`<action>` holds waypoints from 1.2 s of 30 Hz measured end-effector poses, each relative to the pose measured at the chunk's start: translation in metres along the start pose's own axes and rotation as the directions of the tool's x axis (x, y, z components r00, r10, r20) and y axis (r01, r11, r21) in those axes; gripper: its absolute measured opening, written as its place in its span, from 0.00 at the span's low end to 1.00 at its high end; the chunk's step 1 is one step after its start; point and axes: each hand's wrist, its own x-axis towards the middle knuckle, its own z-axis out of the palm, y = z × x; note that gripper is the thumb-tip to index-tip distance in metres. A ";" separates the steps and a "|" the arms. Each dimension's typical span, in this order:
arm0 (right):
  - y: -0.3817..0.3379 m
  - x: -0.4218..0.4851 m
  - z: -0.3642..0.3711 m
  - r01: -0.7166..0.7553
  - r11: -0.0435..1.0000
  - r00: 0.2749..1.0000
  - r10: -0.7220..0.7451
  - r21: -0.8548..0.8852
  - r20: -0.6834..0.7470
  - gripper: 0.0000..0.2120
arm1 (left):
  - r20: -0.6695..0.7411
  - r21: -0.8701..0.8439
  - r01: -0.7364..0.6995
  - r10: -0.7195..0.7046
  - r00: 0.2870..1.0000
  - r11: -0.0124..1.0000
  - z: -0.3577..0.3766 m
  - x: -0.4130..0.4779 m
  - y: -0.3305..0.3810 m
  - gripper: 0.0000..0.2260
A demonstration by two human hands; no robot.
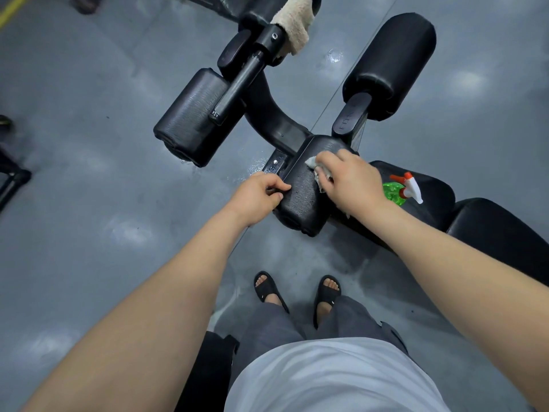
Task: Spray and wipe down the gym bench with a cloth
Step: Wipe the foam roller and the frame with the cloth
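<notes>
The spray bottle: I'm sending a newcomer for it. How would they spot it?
Find the black gym bench. On its seat pad, just beyond the right hand, sits the spray bottle. It alone is bright green, with a white and orange trigger.

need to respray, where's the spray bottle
In the head view, the spray bottle sits on the bench seat, right of the right hand holding the cloth.

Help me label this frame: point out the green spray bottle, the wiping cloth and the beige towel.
Green plastic spray bottle [392, 194]: head view, on its green body.
Small grey wiping cloth [312, 162]: head view, its exposed left corner.
Beige terry towel [292, 23]: head view, its draped middle.
</notes>
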 end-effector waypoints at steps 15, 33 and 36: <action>0.020 -0.009 -0.005 0.019 0.999 1.000 -0.020 0.029 0.018 0.11 | 0.107 0.125 0.114 -0.128 0.986 0.986 -0.012 0.005 0.015 0.21; 0.004 -0.025 -0.001 0.105 0.994 0.993 -0.106 0.037 0.044 0.12 | 0.035 0.069 0.050 -0.053 0.998 0.996 -0.001 0.007 0.015 0.18; 0.019 -0.006 -0.004 0.037 0.999 0.999 -0.036 -0.013 0.017 0.12 | 0.038 0.075 0.033 -0.035 0.999 0.997 0.001 0.007 0.014 0.19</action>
